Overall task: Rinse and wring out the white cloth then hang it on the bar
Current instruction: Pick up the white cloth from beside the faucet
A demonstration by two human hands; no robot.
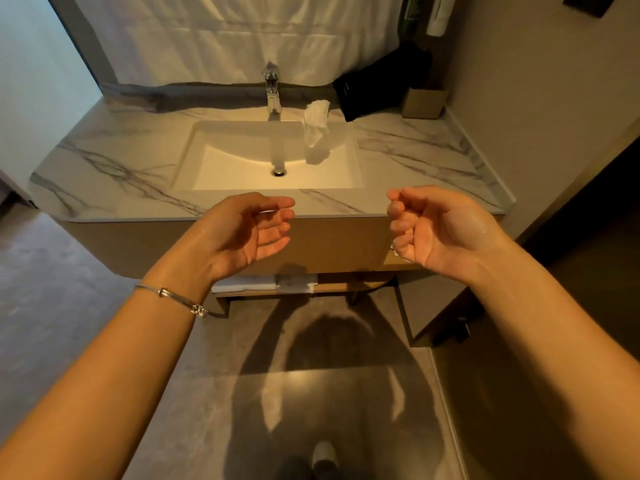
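Two bare hands are raised in front of the marble table (114, 174), holding nothing. Furthest left, the left hand (247, 233) has a thin silver bracelet (173, 297) at the wrist; its palm faces right and its fingers (277, 216) are loosely curled and apart, empty. Above and beyond it, the sink (221, 168) is set into the table, with the chrome tap (273, 91) at its back edge. Just right of the tap, the white cloth (316, 124) is draped over the back rim of the sink and hangs down into the basin. The right hand (434, 226) faces left, fingers (398, 209) half curled, gripping nothing. A black cloth (377, 88) and a small brown box (424, 102) sit at the table's far right corner
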